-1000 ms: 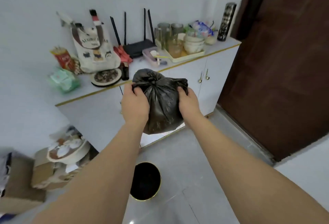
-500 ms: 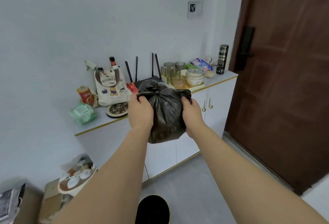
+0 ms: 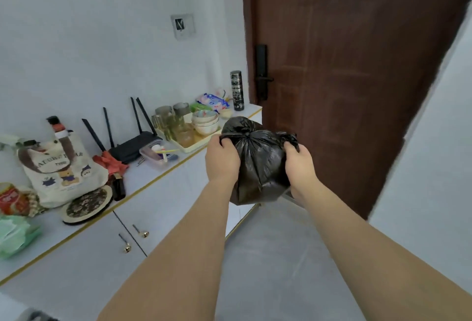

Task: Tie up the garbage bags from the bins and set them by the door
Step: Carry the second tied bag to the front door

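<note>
Along the wall on the left runs a white counter (image 3: 163,180) crowded with odds and ends: a printed tote bag (image 3: 61,167), a round patterned tin (image 3: 88,204), a black router (image 3: 132,143) with its aerials up, a tray of glasses (image 3: 176,126) and stacked bowls (image 3: 205,121), and a tall dark flask (image 3: 236,90) at the far end.

Just past the counter's end, the person holds a black garbage bag (image 3: 258,162) out in front, clear of the floor. The left hand (image 3: 222,161) grips one gathered ear of plastic at the bag's neck, fingers curled round it. The right hand (image 3: 300,165) clutches the ear on the other side in the same way. Between them the neck is bunched and puckered and looks knotted, or very nearly so; I cannot tell whether the knot is pulled tight.

To the right stands the brown door (image 3: 357,78), shut, with grey floor (image 3: 281,257) in front of it.

By my reckoning the tying of this bag is about finished, and it has yet to be set down by the door. Whether other bins remain cannot be told from here.
</note>
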Tool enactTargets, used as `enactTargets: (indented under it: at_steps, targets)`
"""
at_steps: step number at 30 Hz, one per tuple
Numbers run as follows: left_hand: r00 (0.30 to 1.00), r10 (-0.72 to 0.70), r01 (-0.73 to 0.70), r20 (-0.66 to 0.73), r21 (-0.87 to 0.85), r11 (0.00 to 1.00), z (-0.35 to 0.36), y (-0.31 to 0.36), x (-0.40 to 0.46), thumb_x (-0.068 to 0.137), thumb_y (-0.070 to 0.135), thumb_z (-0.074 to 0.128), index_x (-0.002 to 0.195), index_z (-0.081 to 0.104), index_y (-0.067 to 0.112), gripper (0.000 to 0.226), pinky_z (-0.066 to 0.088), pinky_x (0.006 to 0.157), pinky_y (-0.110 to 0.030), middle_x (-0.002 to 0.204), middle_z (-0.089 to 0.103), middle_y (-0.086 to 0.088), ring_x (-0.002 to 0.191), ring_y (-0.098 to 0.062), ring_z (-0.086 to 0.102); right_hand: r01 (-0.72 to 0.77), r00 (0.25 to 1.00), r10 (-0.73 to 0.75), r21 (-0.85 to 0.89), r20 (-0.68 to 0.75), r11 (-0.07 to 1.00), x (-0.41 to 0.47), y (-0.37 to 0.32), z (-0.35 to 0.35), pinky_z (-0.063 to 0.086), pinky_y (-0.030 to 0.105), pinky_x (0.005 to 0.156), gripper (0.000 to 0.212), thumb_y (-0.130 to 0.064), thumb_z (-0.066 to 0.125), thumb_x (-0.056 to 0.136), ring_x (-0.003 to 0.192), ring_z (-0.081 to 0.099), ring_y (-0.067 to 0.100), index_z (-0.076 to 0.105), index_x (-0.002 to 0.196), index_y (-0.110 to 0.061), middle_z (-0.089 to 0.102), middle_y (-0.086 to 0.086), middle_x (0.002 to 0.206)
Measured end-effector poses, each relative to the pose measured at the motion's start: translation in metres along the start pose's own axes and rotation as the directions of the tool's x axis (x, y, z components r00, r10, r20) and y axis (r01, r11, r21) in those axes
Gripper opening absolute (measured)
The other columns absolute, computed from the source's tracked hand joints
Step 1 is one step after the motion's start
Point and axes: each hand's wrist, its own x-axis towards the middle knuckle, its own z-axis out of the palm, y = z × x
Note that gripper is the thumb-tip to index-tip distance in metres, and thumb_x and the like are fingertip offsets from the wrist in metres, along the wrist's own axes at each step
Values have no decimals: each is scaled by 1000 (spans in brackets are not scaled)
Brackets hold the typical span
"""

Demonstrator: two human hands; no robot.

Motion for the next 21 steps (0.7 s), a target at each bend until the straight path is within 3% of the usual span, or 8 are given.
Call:
enactTargets:
  at_steps: [3,11,17,21]
  targets:
    - [988,60,-58,142,-19,998,50,20,-10,96,22,36,88,52,18,18,36,72,-33,84,56,1,82,-23,53,15,990,-14,6,-143,1000,12,-9,-49,48,44,96,25,-36,48,94,102,61,26,59,108,-18,65,6,108]
    - [885,146,-128,441,-72,989,192,68,-100,99,26,35,109,58,18,26,36,63,-29,89,56,5,81,-19,53,61,901,-24,71,-433,996,23,-21,-215,51,37,85,28,-32,49,93,98,63,26,61,109,-14,68,9,107]
    - [815,143,-104,562,-101,989,279,77,-160,98,22,39,107,61,18,25,38,62,-26,95,61,4,79,-11,54,24,856,34,105,-517,994,28,-9,-314,43,28,66,27,-36,46,92,90,59,15,56,111,-19,63,-2,102]
    - [775,103,-85,623,-58,995,323,58,-178,96,18,40,102,61,21,22,38,57,-20,89,60,10,75,-2,53,-49,839,118,141,-531,989,45,18,-356,43,28,63,25,-37,46,90,88,59,14,56,108,-22,64,-4,100]
